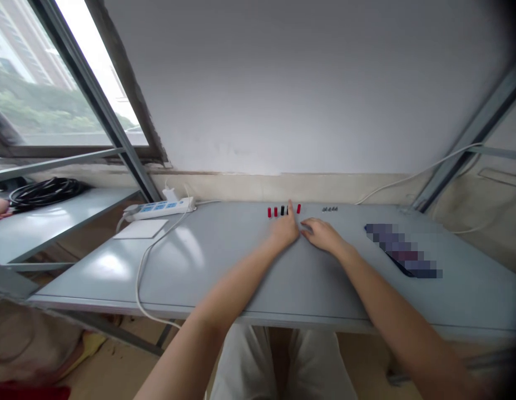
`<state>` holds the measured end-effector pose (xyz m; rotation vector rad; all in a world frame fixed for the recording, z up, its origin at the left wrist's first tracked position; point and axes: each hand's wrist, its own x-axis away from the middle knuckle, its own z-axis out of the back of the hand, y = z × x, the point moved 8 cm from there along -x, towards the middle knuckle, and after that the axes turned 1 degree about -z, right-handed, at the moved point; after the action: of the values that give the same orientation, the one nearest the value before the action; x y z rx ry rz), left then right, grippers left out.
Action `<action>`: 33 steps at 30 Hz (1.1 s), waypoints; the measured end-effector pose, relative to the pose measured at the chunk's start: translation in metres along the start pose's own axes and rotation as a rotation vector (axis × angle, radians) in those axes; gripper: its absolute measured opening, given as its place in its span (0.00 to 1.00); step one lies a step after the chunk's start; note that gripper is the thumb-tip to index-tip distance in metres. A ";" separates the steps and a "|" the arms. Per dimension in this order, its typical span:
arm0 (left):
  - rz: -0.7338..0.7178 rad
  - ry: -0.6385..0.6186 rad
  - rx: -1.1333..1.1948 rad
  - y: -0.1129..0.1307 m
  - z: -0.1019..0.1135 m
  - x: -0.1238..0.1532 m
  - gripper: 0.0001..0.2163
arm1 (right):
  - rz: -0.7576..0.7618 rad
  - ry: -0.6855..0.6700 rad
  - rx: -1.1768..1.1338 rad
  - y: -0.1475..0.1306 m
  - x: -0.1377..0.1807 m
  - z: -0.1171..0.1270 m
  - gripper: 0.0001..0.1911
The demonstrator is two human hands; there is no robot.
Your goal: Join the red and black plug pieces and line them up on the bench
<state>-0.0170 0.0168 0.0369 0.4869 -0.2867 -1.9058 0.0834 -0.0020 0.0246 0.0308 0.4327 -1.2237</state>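
My left hand (285, 229) rests on the grey table (224, 261), index finger stretched toward a short row of small red and black upright pieces (283, 210) near the far edge. The fingertip reaches one of the black pieces in the middle of the row. My right hand (320, 232) lies just right of the left, fingers curled low on the table surface; whether anything is under them cannot be seen. A few tiny dark metal parts (330, 209) sit in a line to the right of the row.
A white power strip (160, 209) with blue sockets lies at the back left, its white cable (145, 266) trailing over the table's front edge. A flat white sheet (140, 229) lies beside it. A dark blurred object (403, 251) lies to the right. Coiled black cable (43, 191) sits on the left shelf.
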 end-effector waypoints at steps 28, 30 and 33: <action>0.170 0.047 0.942 -0.025 -0.002 0.019 0.10 | -0.411 0.141 -1.050 0.010 -0.002 -0.009 0.15; 0.184 0.021 0.975 -0.023 -0.002 0.022 0.10 | -0.406 0.149 -1.066 0.007 -0.001 -0.007 0.16; 0.213 -0.011 1.037 -0.022 -0.005 0.024 0.10 | -0.375 0.170 -1.025 0.005 -0.002 -0.005 0.17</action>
<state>-0.0408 0.0033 0.0184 1.0646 -1.2987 -1.4328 0.0856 0.0023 0.0193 -0.8593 1.2118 -1.2396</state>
